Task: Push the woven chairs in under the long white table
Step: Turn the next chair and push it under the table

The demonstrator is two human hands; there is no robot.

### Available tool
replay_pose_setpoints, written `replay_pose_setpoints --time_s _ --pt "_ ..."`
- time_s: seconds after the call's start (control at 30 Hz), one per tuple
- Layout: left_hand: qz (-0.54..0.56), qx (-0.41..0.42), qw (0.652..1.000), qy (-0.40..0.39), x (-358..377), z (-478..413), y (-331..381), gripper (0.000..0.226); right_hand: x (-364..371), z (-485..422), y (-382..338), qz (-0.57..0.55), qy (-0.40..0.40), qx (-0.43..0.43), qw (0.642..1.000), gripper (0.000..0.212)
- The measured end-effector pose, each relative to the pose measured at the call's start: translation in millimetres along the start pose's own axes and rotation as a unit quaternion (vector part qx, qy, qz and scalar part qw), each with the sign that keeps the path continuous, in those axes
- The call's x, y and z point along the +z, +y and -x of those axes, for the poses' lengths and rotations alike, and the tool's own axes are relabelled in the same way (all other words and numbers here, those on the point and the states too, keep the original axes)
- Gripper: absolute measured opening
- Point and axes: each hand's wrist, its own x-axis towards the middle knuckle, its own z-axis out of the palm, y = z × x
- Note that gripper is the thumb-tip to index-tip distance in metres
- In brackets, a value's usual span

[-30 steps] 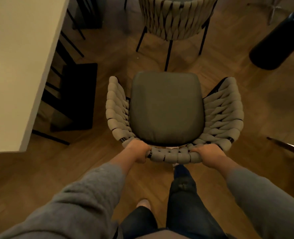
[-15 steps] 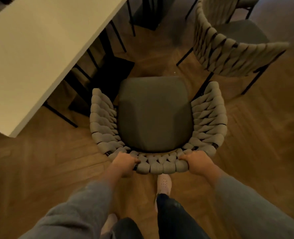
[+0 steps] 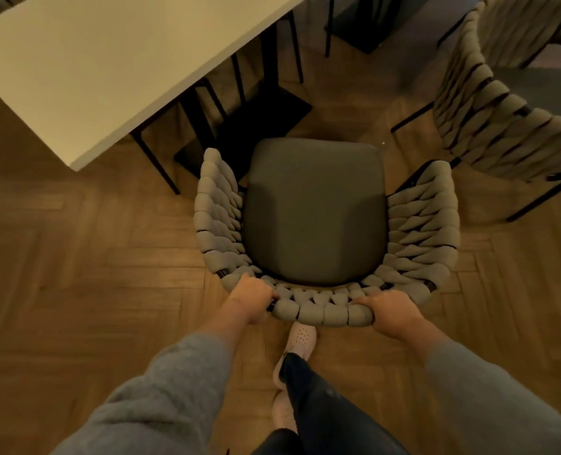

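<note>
Now left hand [image 3: 251, 298] and right hand [image 3: 391, 313] each grip the woven chair [image 3: 315, 211] back.

My L sleeve [image 3: 161, 395] & R sleeve [image 3: 489, 399]: same grey sweatshirt fabric, soft, matte. The L one looks bumpy, almost knitted, close to the cam; the R one looks smoother. Both end short of the wrists w/ no distinct cuff band visible, so a bit of forearm shows before my L hand [image 3: 251, 298] & R hand [image 3: 392, 311], both bare. Trousers [image 3: 322, 399]: dark, prob. navy or black denim, w/ a faint pale scuff approx at the knee. Front shoe [image 3: 300, 336]: pale, white-ish trainer, rows of small perforation dots on the toe. 2nd shoe [image 3: 282, 412]: same pale colour, partly hidden by the leg. Light is dim & warm, so exact shades are hard to tell
</note>
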Motion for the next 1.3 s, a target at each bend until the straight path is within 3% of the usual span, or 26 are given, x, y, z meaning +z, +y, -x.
replay_pose_setpoints --time_s 0.2,0.3,0.43,0.77,0.97,1.3 --pt "0.069 -0.027 0.997 -0.01 31.4 31.8 50.1 0.038 18.6 27.6 25.3 0.034 -0.009 -0.053 0.998 0.065" --pt "0.085 -0.018 0.996 0.001 42.9 45.5 59.9 0.037 26.6 31.6 27.6 0.121 -0.033 -0.067 0.99 0.055" --pt "0.106 -0.021 0.994 0.011 39.6 42.8 58.8 0.033 19.9 18.9 35.2 0.141 -0.032 -0.092 0.985 0.052" --pt "0.175 -0.044 0.984 0.013 -18.8 -16.7 56.8 0.04 -81.1 -72.0 111.6 0.233 -0.04 -0.17 0.957 0.051" --pt "0.2 -0.161 0.966 -0.03 -30.9 -48.4 24.5 0.051 -143.9 -136.1 133.5 0.29 -0.052 -0.225 0.929 0.049" --pt "0.204 -0.223 0.951 -0.07 -55.0 -86.3 0.9 0.053 -197.8 -193.5 135.2 0.309 -0.057 -0.256 0.914 0.044"
